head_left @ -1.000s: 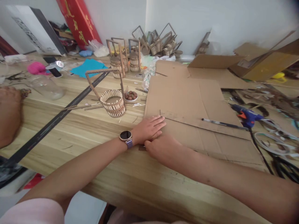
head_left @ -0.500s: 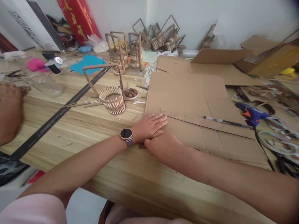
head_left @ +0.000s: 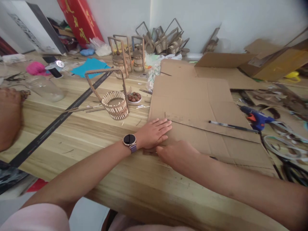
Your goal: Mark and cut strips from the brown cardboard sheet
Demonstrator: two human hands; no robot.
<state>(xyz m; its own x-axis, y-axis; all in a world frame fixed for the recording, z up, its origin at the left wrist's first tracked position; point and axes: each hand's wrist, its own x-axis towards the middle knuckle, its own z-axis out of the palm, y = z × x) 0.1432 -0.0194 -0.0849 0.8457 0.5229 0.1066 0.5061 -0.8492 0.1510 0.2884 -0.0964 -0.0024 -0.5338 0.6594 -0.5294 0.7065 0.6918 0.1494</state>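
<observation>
1. Sliding is my main worry with the cardboard sheet, flat on the bench: my weight is only near its near left corner, so a sideways pull could swing the far part round.
2. The slatted basket stands upright on the bench, left of the sheet; a swinging edge might knock it, and its tall handle probably makes it tippy.
3. My left hand lies palm down near that corner, fingers spread. If I ease its pressure, the sheet would likely creep.
4. My right hand is at the near edge, fingers curled out of sight; I cannot tell whether this grip is pinching anything. It is so close to my left that a slip could run into those fingers.
5. The blue glue gun lies just beside the sheet's right edge and could be shoved if the sheet turns.
6. The pen rests loose on the sheet; a jerk could roll it off.
7. A dark brown strip, partly hidden beside my left hand, could snag the corner.
</observation>
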